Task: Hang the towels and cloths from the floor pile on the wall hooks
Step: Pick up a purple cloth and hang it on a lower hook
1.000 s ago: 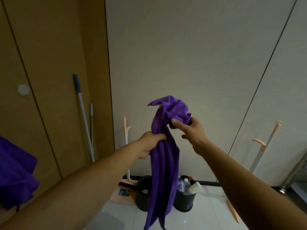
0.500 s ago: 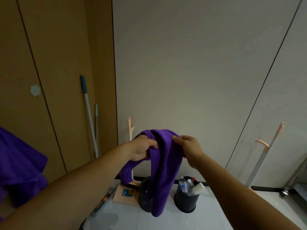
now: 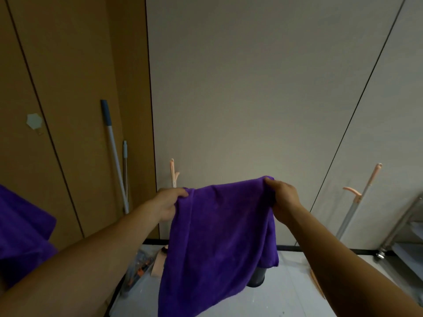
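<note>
A purple towel (image 3: 219, 236) hangs spread out in front of me, held by its top edge. My left hand (image 3: 168, 203) grips the upper left corner and my right hand (image 3: 282, 199) grips the upper right corner. The towel drops down over the floor items below. A white hexagonal wall hook (image 3: 34, 121) is stuck on the brown panel at the left. Another purple cloth (image 3: 21, 232) hangs at the far left edge; what holds it is out of view.
A blue-tipped mop handle (image 3: 113, 152) leans in the brown corner. A peach broom handle (image 3: 173, 172) stands behind the towel, another peach-handled tool (image 3: 360, 197) leans at the right. A dark bucket (image 3: 257, 276) sits on the floor. A metal trolley (image 3: 402, 232) stands far right.
The bunched towel has been pulled open. My hands moved apart, each to a top corner, and the towel now hangs flat and wide where it was gathered in a narrow fold.
</note>
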The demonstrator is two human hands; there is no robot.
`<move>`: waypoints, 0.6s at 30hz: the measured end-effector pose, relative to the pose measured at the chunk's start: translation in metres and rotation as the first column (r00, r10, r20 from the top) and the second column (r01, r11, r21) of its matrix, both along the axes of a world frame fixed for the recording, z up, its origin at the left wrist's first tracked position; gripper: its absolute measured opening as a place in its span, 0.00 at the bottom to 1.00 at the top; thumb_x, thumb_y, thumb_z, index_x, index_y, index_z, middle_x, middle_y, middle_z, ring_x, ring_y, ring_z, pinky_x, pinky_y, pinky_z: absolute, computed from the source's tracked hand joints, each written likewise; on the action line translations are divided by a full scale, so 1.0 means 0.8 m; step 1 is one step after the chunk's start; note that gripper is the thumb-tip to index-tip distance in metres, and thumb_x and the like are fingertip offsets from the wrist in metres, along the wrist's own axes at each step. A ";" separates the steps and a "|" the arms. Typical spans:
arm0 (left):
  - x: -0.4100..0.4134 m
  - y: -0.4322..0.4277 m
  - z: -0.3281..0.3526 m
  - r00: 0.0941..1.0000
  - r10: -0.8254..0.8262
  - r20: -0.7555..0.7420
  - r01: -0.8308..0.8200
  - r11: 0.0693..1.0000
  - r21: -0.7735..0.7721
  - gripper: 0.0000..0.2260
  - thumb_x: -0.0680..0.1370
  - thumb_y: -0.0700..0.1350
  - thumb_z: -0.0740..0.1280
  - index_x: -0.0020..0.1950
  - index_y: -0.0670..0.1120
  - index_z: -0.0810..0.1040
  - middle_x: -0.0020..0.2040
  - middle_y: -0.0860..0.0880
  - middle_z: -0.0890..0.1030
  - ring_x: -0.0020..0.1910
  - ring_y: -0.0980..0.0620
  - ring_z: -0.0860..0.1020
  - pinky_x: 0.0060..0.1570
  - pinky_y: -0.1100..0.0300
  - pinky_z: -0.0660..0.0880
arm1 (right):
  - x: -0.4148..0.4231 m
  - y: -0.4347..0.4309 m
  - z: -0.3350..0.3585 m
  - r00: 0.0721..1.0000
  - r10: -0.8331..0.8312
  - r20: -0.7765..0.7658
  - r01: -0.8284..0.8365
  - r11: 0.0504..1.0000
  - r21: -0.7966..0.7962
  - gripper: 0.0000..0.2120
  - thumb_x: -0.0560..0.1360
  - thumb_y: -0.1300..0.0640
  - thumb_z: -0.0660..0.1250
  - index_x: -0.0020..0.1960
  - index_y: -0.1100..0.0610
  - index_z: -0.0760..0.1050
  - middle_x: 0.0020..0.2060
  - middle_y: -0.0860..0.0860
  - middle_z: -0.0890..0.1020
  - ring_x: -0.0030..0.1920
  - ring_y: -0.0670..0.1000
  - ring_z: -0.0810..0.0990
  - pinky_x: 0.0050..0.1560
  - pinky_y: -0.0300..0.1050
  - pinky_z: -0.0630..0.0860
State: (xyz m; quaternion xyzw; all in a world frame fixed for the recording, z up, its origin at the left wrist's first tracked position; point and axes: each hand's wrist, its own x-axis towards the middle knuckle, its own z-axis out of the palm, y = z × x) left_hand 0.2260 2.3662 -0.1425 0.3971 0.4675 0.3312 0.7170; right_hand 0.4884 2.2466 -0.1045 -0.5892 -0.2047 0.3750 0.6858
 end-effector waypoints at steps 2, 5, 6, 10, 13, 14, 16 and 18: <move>0.005 0.004 0.002 0.994 0.031 -0.104 -0.021 0.995 0.099 0.15 0.77 0.36 0.66 0.63 0.38 0.75 0.58 0.39 0.78 0.56 0.42 0.79 0.55 0.50 0.77 | 0.013 0.003 -0.002 0.999 0.012 0.042 -0.012 1.000 0.013 0.03 0.76 0.62 0.67 0.45 0.62 0.79 0.40 0.58 0.81 0.41 0.54 0.79 0.43 0.49 0.77; 0.011 0.009 0.008 0.946 0.072 -0.316 0.017 0.963 0.271 0.13 0.80 0.42 0.63 0.63 0.41 0.76 0.54 0.40 0.79 0.51 0.44 0.80 0.46 0.54 0.79 | 0.037 0.009 -0.005 0.978 0.009 0.207 -0.009 1.000 -0.005 0.05 0.78 0.59 0.65 0.51 0.59 0.79 0.40 0.55 0.80 0.38 0.51 0.76 0.37 0.47 0.73; 0.013 0.011 0.010 0.925 0.081 -0.371 0.044 0.947 0.317 0.13 0.81 0.44 0.61 0.63 0.41 0.76 0.54 0.41 0.79 0.49 0.44 0.79 0.41 0.55 0.77 | 0.045 0.011 -0.008 0.953 0.011 0.302 0.004 0.999 -0.047 0.07 0.79 0.57 0.64 0.53 0.58 0.78 0.42 0.54 0.80 0.40 0.51 0.76 0.39 0.48 0.74; 0.019 0.022 0.018 0.850 0.173 -0.498 0.070 0.899 0.432 0.12 0.82 0.43 0.58 0.59 0.41 0.77 0.45 0.44 0.78 0.39 0.49 0.76 0.33 0.59 0.70 | 0.078 0.016 -0.015 0.861 0.100 0.498 0.024 0.971 -0.237 0.12 0.80 0.56 0.62 0.56 0.63 0.79 0.44 0.60 0.80 0.42 0.56 0.75 0.44 0.56 0.78; 0.021 0.033 0.024 0.860 0.307 -0.408 -0.110 0.892 0.439 0.08 0.80 0.40 0.61 0.48 0.40 0.79 0.37 0.45 0.78 0.32 0.51 0.75 0.30 0.60 0.69 | 0.101 0.024 -0.007 0.896 0.057 0.440 0.045 0.975 -0.218 0.11 0.79 0.57 0.63 0.51 0.65 0.79 0.47 0.65 0.81 0.42 0.57 0.75 0.51 0.62 0.78; 0.021 0.036 0.027 0.864 0.347 -0.364 -0.181 0.890 0.417 0.07 0.79 0.40 0.62 0.44 0.41 0.79 0.36 0.46 0.78 0.31 0.51 0.76 0.30 0.61 0.70 | 0.108 0.026 -0.003 0.920 0.035 0.390 0.042 0.981 -0.189 0.10 0.79 0.57 0.64 0.50 0.64 0.78 0.46 0.62 0.80 0.41 0.55 0.75 0.50 0.61 0.78; 0.021 0.042 0.032 0.883 0.388 -0.263 -0.292 0.894 0.339 0.08 0.78 0.40 0.64 0.39 0.43 0.77 0.34 0.45 0.79 0.29 0.50 0.76 0.31 0.59 0.72 | 0.119 0.031 0.002 0.960 0.026 0.280 0.015 0.989 -0.145 0.09 0.78 0.56 0.66 0.50 0.63 0.77 0.41 0.57 0.78 0.41 0.53 0.74 0.51 0.57 0.77; 0.022 0.048 0.035 0.904 0.394 -0.167 -0.342 0.900 0.270 0.07 0.77 0.40 0.66 0.38 0.43 0.77 0.33 0.44 0.79 0.29 0.48 0.77 0.33 0.57 0.74 | 0.125 0.035 0.002 0.974 0.072 0.214 -0.041 0.988 -0.148 0.07 0.77 0.57 0.67 0.46 0.62 0.76 0.44 0.57 0.78 0.42 0.53 0.75 0.49 0.52 0.77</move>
